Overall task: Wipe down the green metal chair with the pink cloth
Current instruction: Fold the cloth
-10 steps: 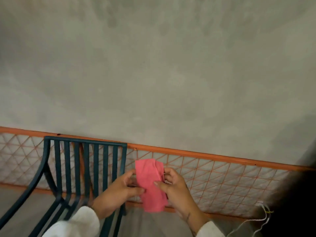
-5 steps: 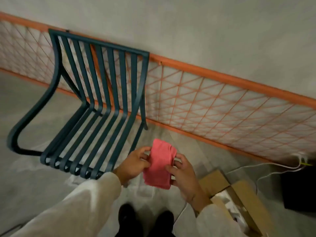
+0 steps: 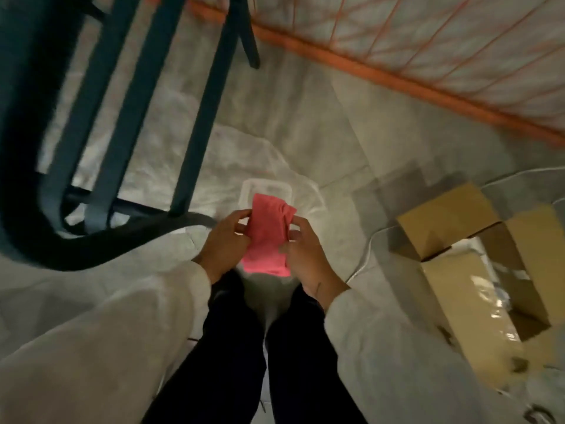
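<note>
The pink cloth [image 3: 267, 237] is folded into a narrow strip and held in front of me over the floor. My left hand [image 3: 224, 244] pinches its left edge and my right hand [image 3: 305, 255] grips its right edge. The green metal chair [image 3: 122, 96] fills the upper left, with its seat slats and curved front frame seen from above. The cloth is to the right of the chair's front corner and does not touch it.
An open cardboard box [image 3: 477, 270] with plastic-wrapped contents lies on the floor at the right. White cables [image 3: 367, 249] run beside it. An orange wire fence [image 3: 397, 56] crosses the top right. A clear plastic lid [image 3: 269, 191] rests on floor sheeting ahead of my feet.
The view has tilted sharply down, from the wall to the floor, my legs and the box. Both hands keep hold of the cloth, now close to the chair's front corner.
</note>
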{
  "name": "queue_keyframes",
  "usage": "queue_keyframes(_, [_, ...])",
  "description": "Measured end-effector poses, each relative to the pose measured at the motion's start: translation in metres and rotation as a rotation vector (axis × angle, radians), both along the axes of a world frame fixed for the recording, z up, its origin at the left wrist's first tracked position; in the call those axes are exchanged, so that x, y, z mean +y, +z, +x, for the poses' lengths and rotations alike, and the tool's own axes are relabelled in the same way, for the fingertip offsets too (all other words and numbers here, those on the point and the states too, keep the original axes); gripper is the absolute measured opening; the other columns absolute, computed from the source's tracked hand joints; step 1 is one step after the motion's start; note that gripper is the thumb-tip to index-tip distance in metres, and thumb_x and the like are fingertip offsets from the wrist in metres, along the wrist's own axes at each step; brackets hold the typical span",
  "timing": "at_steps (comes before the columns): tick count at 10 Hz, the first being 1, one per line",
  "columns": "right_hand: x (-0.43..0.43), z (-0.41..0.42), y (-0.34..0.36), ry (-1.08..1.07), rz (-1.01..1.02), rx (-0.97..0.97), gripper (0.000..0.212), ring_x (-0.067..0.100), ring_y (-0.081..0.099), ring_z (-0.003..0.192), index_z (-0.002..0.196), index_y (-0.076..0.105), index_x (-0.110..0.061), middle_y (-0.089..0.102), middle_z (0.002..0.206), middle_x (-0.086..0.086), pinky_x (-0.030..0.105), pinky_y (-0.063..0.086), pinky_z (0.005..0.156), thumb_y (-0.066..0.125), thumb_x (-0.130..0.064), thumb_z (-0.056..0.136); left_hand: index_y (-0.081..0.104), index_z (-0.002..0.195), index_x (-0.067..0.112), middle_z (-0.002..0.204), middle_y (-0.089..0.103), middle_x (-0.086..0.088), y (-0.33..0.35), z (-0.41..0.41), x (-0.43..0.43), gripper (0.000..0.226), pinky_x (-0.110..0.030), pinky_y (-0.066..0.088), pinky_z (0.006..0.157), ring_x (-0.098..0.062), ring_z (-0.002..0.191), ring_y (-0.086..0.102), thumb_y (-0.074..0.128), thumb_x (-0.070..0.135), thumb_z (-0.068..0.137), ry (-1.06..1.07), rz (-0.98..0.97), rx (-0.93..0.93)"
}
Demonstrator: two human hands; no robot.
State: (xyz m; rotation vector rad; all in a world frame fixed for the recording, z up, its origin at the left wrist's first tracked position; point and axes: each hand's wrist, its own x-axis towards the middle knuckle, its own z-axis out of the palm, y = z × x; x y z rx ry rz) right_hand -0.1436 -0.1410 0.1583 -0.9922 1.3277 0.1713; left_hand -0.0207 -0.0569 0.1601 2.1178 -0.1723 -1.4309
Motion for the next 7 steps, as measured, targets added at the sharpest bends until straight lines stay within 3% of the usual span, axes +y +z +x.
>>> queue_keyframes(1, [0.007,0.006,-0.063,-0.002,0.038,0.04,0.062,0.028,0.062,0.101,0.131,0.051,-0.021,0.062,0.111,0.008,0.036,0.053,0.079,0.058,-0.011,0.07,0.057,0.126,0.027,0.103,0.065,-0.004,-0.066,-0.002,0.005,0.063,-0.042,0.053,0.091,-0.025,0.104,0.063,0.054,-0.002,0.07,0.013,-0.006,0.03])
queue_keyframes(2, [0.012,0.013,-0.116,-0.024,0.054,0.048,0.062,0.029,0.064,0.1,0.133,0.048,-0.025,0.063,0.11,0.007,0.031,0.056,0.069,0.06,-0.007,0.075,0.057,0.127,0.031,0.109,0.066,-0.006,-0.122,-0.005,0.008,0.069,-0.046,0.053,0.094,-0.026,0.109,0.063,0.05,-0.006,0.069,0.031,-0.012,0.059])
queue_keyframes(3, [0.014,0.025,-0.161,-0.031,0.047,0.029,0.08,0.03,0.065,0.107,0.134,0.047,-0.03,0.066,0.114,0.006,0.049,0.054,0.094,0.051,-0.014,0.056,0.055,0.131,0.028,0.113,0.066,-0.004,-0.167,-0.001,0.007,0.069,-0.044,0.052,0.094,-0.024,0.11,0.063,0.05,-0.007,0.072,0.041,-0.028,0.045])
queue_keyframes(4, [0.012,0.033,-0.189,0.0,0.032,0.013,0.088,0.03,0.062,0.113,0.139,0.043,-0.029,0.064,0.122,0.007,0.052,0.05,0.1,0.051,-0.016,0.052,0.055,0.131,0.029,0.112,0.065,0.0,-0.19,0.004,0.002,0.063,-0.044,0.05,0.099,-0.02,0.11,0.061,0.05,-0.008,0.08,0.045,-0.042,0.013])
queue_keyframes(5, [0.008,0.037,-0.197,0.082,0.004,0.056,0.088,0.028,0.064,0.111,0.139,0.046,-0.027,0.066,0.122,0.005,0.046,0.052,0.097,0.054,-0.02,0.052,0.054,0.128,0.035,0.116,0.062,0.007,-0.198,0.006,-0.001,0.067,-0.037,0.048,0.099,-0.019,0.117,0.058,0.049,-0.011,0.08,0.011,-0.056,0.035])
queue_keyframes(6, [0.005,0.037,-0.18,0.223,-0.033,0.085,0.054,0.024,0.062,0.107,0.129,0.052,-0.019,0.066,0.113,0.001,0.033,0.047,0.084,0.058,-0.023,0.075,0.045,0.143,0.027,0.138,0.053,0.001,-0.197,0.006,0.004,0.072,-0.03,0.044,0.1,-0.019,0.131,0.048,0.048,-0.012,0.082,-0.069,-0.009,0.031])
queue_keyframes(7, [-0.005,0.027,-0.169,0.293,-0.114,0.04,0.055,0.019,0.056,0.106,0.14,0.046,-0.023,0.059,0.121,-0.002,0.027,0.044,0.08,0.055,-0.018,0.086,0.04,0.146,0.027,0.147,0.047,-0.003,-0.182,0.008,0.002,0.072,-0.028,0.04,0.103,-0.02,0.134,0.045,0.052,-0.005,0.082,-0.146,-0.013,-0.05])
